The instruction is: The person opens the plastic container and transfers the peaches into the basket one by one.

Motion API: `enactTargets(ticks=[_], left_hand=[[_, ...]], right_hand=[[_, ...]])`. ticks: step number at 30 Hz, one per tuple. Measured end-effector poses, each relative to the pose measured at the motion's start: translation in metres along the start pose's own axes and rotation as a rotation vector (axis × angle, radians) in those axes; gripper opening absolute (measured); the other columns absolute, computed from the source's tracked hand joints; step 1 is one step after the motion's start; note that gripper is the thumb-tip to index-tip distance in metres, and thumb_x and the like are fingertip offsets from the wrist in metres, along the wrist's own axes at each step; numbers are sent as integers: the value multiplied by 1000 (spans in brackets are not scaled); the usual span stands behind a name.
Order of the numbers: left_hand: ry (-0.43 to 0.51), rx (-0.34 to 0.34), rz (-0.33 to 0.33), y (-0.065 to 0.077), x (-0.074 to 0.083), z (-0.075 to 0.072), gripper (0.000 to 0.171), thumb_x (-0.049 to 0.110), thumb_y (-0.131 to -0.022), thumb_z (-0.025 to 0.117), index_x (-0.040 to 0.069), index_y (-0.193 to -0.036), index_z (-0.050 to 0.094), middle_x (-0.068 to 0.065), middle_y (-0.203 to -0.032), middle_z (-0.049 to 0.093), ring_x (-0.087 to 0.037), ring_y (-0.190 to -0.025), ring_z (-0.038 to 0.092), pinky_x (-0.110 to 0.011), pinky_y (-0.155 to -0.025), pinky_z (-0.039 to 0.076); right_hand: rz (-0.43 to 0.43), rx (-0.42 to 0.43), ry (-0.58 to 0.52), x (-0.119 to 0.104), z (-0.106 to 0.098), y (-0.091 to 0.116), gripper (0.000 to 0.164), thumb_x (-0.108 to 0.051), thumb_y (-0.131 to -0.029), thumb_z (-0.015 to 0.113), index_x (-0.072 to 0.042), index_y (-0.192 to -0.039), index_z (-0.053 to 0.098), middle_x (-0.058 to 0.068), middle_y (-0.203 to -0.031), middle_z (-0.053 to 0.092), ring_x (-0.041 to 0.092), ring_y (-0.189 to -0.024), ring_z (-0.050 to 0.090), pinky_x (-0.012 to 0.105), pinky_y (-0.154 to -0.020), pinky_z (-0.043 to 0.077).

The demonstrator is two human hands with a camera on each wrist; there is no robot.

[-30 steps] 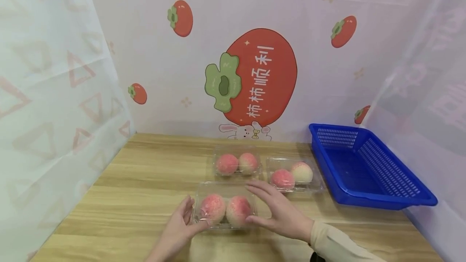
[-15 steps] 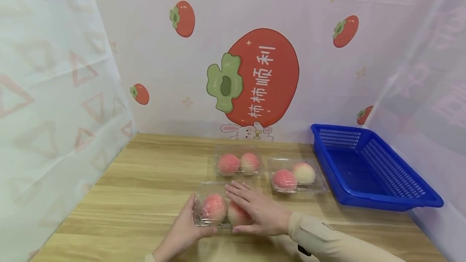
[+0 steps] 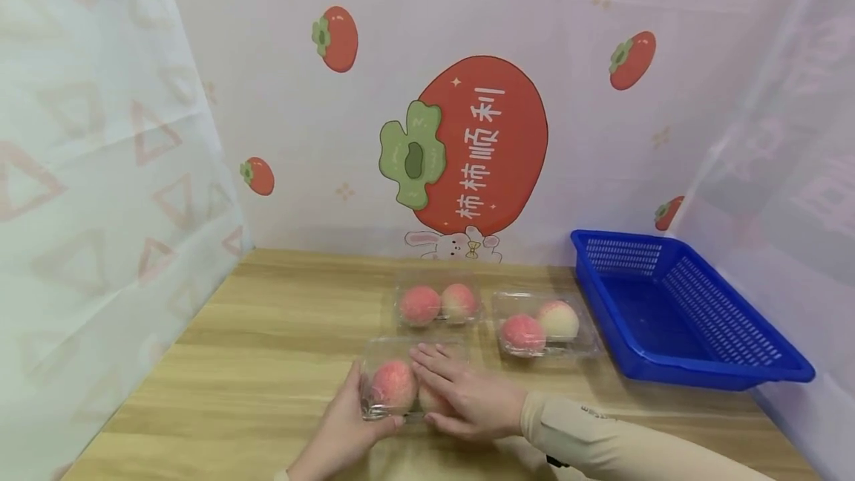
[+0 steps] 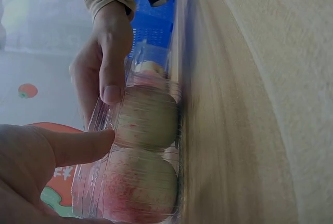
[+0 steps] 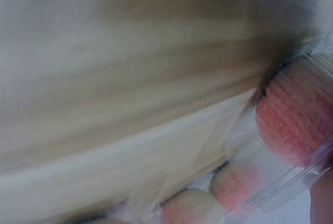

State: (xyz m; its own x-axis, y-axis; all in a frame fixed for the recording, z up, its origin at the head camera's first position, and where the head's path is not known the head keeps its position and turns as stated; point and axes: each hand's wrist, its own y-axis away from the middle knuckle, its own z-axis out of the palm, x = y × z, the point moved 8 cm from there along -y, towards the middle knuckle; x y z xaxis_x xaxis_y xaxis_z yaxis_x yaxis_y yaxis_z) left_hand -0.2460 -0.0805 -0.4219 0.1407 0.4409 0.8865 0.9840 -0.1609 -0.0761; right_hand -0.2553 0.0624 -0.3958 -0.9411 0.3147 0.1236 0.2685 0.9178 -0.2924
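Observation:
A clear plastic clamshell box (image 3: 382,349) lies on the table in the head view, holding two pink-and-cream peaches. My left hand (image 3: 347,421) grips its left front corner, thumb along the front edge and fingers at the left side. My right hand (image 3: 470,399) lies over the lid's right half with nearly straight fingers, its thumb at the front edge. The left peach (image 3: 393,386) shows plainly; the right hand partly covers the right one (image 3: 431,397). Seen from the left wrist, the left thumb (image 4: 86,147) touches the lid's rim and the right thumb (image 4: 111,81) lies farther along it.
Behind stands another clear box with two peaches (image 3: 421,306). To its right is a third box with a pink peach (image 3: 524,335) and a paler one (image 3: 558,321). A blue plastic basket (image 3: 628,362) sits at the right by the wall cloth.
My right hand has moved left from the box's right side onto its lid. My left hand has shifted slightly, its thumb farther along the front edge. The box stays nearly in place.

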Motion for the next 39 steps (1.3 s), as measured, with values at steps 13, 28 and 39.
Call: enactTargets(ticks=[13, 28, 39], left_hand=[[-88, -3, 28, 1, 5, 1, 111, 38, -68, 76, -18, -133, 4, -39, -131, 25, -46, -118, 31, -56, -94, 29], [-118, 17, 18, 0, 9, 1, 109, 37, -70, 75, -20, -132, 5, -38, -131, 24, -45, -120, 27, -56, -97, 26], [-112, 65, 24, -1, 9, 3, 103, 21, -71, 74, -19, -132, 2, -39, -133, 18, -48, -122, 20, -59, -98, 19]], right_hand=[[-53, -25, 97, -7, 2, 1, 59, -34, -93, 41, 4, -136, 30, 20, -142, 22, 30, -130, 19, 41, -104, 23], [-63, 109, 149, -15, -2, -3, 52, -29, -91, 52, 6, -129, 42, 21, -135, 35, 31, -125, 30, 41, -102, 28], [-150, 286, 296, -28, -9, -3, 41, -24, -97, 38, 8, -118, 52, 26, -123, 47, 35, -116, 42, 42, -94, 38]])
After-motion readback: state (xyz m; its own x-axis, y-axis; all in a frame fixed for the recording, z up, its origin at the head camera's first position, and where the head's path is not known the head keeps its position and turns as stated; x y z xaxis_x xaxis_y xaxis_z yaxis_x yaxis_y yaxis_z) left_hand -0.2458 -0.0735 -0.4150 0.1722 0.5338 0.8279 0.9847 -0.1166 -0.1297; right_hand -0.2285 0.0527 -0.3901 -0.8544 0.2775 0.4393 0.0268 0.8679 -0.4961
